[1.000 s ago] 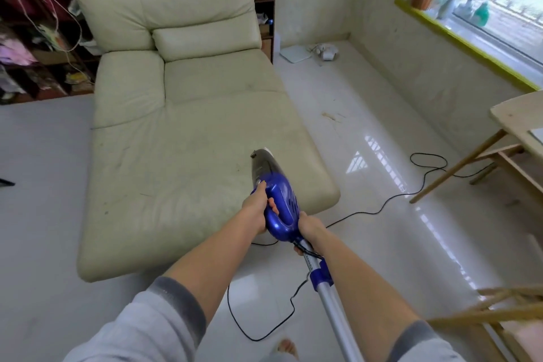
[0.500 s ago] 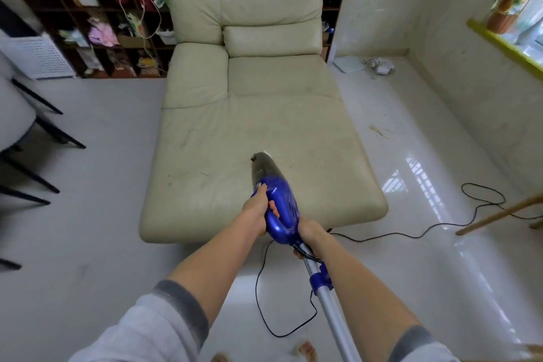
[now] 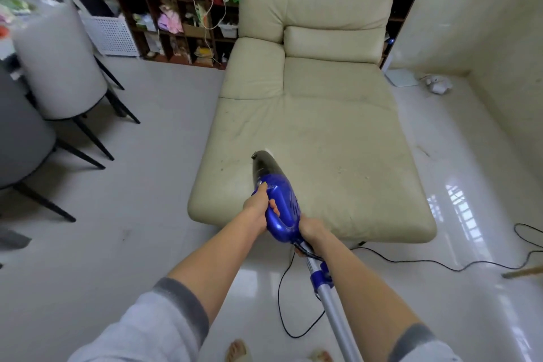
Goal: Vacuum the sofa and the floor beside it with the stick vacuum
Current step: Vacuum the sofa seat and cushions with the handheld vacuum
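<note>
A cream sofa [image 3: 317,114] fills the middle of the head view, its seat speckled with crumbs. I hold a blue stick vacuum [image 3: 283,209] over the sofa's near edge, its dark nozzle end pointing at the seat and its silver tube [image 3: 338,320] running down toward my body. My left hand [image 3: 258,209] is wrapped around the blue handle loop. Just behind the motor body, where the black cord leaves, my right hand [image 3: 311,229] grips the vacuum. The glossy white floor [image 3: 470,185] lies to the right of the sofa.
The black power cord [image 3: 440,266] loops on the floor near my feet and runs off right. Grey chairs [image 3: 58,67] with black legs stand at the left. A dark cluttered shelf unit [image 3: 182,9] lines the back wall. White items [image 3: 435,84] lie in the far right corner.
The view has swung left: the sofa now sits right of centre, the chairs have come into sight and the window and wooden table have left. Both hands keep the same hold on the vacuum.
</note>
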`<state>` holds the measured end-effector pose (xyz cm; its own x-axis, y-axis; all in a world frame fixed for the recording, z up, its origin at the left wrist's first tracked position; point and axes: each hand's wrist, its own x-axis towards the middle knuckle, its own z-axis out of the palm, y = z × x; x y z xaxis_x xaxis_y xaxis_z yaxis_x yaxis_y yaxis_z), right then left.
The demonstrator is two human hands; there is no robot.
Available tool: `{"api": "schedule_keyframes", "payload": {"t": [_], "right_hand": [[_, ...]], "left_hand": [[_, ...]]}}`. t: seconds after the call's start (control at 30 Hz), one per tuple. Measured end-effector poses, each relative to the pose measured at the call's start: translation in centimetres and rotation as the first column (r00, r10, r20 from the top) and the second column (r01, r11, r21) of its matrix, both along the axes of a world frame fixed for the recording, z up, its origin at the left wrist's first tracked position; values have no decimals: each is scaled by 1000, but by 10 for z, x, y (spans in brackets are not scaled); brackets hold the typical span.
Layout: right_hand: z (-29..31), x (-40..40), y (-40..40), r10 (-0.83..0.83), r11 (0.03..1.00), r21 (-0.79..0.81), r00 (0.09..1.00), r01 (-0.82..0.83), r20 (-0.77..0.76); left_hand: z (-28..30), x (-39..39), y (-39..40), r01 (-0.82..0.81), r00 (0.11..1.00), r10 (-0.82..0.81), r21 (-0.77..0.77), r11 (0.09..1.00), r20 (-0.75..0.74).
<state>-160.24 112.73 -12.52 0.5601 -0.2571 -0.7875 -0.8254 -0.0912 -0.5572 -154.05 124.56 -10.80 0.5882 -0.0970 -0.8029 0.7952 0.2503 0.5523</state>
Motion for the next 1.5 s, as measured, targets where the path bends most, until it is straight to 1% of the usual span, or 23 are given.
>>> {"api": "schedule_keyframes", "payload": {"t": [0.17, 0.27, 0.33, 0.47, 0.57, 0.67, 0.97, 1.2, 1.3, 1.4, 1.5], "right_hand": [[-2, 13, 35, 73, 997, -6, 997, -73, 6], [-3, 19, 59, 62, 998, 17, 998, -62, -5], [-8, 23, 75, 96, 995, 26, 995, -96, -20], [-8, 25, 95, 231, 972, -55, 972, -229, 35], [-7, 21, 94, 213, 976, -46, 975, -211, 56], [-11, 20, 84, 250, 967, -69, 967, -246, 58], [-15, -7, 22, 258, 959, -136, 964, -248, 62], [-6, -42, -36, 153, 987, -47, 988, -152, 36], [-12, -54, -62, 128, 991, -45, 991, -127, 34], [-9, -67, -86, 32, 999, 1, 999, -32, 20], [-10, -78, -109, -22, 1000, -9, 1000, 22, -16]], "left_hand": [[1, 4, 36, -56, 998, 56, 6, 998, -4], [-2, 7, 62, -102, 995, 102, 24, 994, -8], [-5, 9, 81, -128, 992, 129, 32, 991, -16], [-9, 8, 101, -154, 987, 155, 32, 988, -49], [-11, 6, 101, -170, 984, 170, 21, 985, -49], [-8, 3, 91, -172, 984, 172, 9, 985, -41], [-5, -24, 30, -144, 989, 144, -4, 990, -36], [-4, -49, -30, -95, 994, 95, -6, 995, -52], [-2, -59, -56, -66, 997, 66, -2, 998, -44], [1, -69, -82, -31, 999, 31, 12, 999, -24], [2, -77, -107, -5, 1000, 5, 14, 1000, -22]]}}
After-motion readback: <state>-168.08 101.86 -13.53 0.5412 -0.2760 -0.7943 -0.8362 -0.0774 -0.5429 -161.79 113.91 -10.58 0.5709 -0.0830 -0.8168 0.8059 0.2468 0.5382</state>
